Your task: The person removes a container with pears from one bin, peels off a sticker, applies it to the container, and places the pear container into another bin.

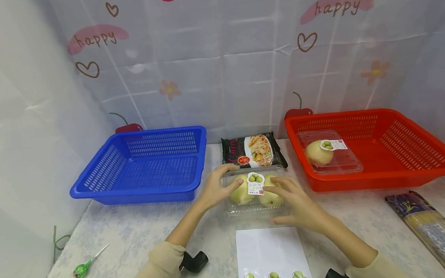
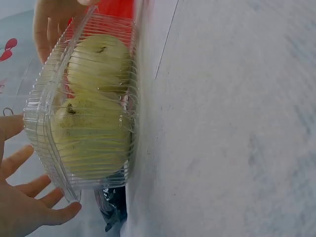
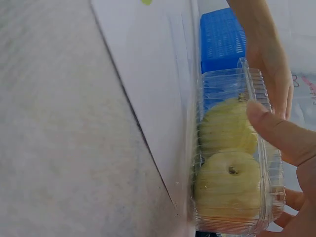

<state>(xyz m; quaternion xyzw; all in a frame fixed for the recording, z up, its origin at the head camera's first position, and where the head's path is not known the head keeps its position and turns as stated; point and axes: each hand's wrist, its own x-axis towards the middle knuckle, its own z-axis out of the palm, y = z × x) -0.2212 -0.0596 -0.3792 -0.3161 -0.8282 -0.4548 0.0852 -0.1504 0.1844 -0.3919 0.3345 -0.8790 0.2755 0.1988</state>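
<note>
A clear plastic box (image 1: 256, 207) of two yellow-green pears (image 2: 91, 136) sits on the table at the middle, its lid bearing a white label (image 1: 256, 187) with green fruit pictured on it. At the box's left side is my left hand (image 1: 215, 187), fingers spread along the lid's edge and thumb over the lid. My right hand (image 1: 300, 204) is at the right side, with its fingers extended over the lid's right part. In the right wrist view the right thumb (image 3: 279, 131) lies in front of the lid's rim; whether it touches cannot be told.
Behind the box lies a black noodle packet (image 1: 254, 151). A blue basket (image 1: 141, 190) stands left; a red basket (image 1: 384, 179) at right holds another clear pear box (image 1: 345, 158). A fruit-sticker sheet (image 1: 271, 252), a green lollipop (image 1: 82, 269) and a long noodle pack (image 1: 434, 227) lie nearer.
</note>
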